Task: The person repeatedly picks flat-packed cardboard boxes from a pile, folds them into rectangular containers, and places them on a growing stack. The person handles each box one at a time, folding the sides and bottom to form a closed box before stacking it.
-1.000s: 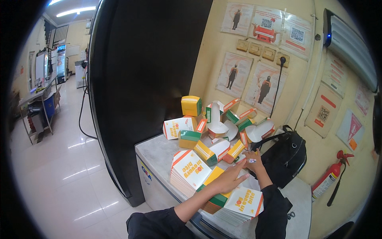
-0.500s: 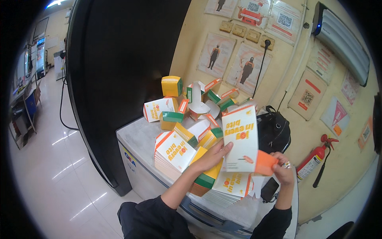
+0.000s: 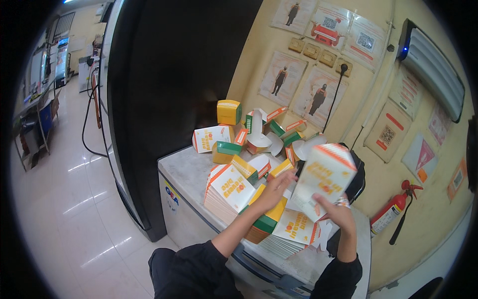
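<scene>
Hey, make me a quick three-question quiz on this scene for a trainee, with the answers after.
1. Multiple choice: Which lays its thumb on the held white carton?
A) left hand
B) right hand
C) neither

2. True or false: In the picture, the red fire extinguisher is to the right of the black backpack.

3. Fill in: The topmost folded box in the picture is yellow with a ____ side on its right.

Key: 1. B; 2. True; 3. green
</scene>
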A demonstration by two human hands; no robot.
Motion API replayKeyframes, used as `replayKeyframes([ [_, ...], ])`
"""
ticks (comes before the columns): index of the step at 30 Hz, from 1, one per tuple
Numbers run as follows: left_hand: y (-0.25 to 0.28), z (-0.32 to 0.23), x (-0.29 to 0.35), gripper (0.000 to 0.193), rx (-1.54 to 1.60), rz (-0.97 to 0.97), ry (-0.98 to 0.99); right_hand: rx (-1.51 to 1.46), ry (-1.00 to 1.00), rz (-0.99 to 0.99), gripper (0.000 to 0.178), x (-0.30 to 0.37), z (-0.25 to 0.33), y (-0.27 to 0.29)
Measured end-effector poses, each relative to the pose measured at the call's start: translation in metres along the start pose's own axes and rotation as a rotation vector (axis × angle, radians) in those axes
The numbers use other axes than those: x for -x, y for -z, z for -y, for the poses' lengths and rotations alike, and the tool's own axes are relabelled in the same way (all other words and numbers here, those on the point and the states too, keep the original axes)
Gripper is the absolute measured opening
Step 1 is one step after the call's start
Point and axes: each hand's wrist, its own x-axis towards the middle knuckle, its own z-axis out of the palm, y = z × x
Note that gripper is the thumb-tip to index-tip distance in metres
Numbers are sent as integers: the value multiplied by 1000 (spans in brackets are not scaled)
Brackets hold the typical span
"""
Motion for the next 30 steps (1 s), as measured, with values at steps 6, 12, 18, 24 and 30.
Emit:
replayKeyframes([
  [6, 18, 9, -9, 70, 464, -321, 63, -1225, 230, -148, 42, 7, -5, -40],
  [12, 38, 0, -3, 62, 918, -413, 116, -667, -18, -655, 41, 24, -60, -132],
  [18, 56, -39, -5, 52, 134, -281, 5, 202, -77, -686, 43, 49, -66, -146],
  [24, 0, -33, 8, 49, -1011, 178, -5, 454, -22, -549, 51, 60, -86, -158],
  [30, -10, -1, 17, 43, -1360, 303, 91, -133, 207, -805, 80, 71, -44, -106],
])
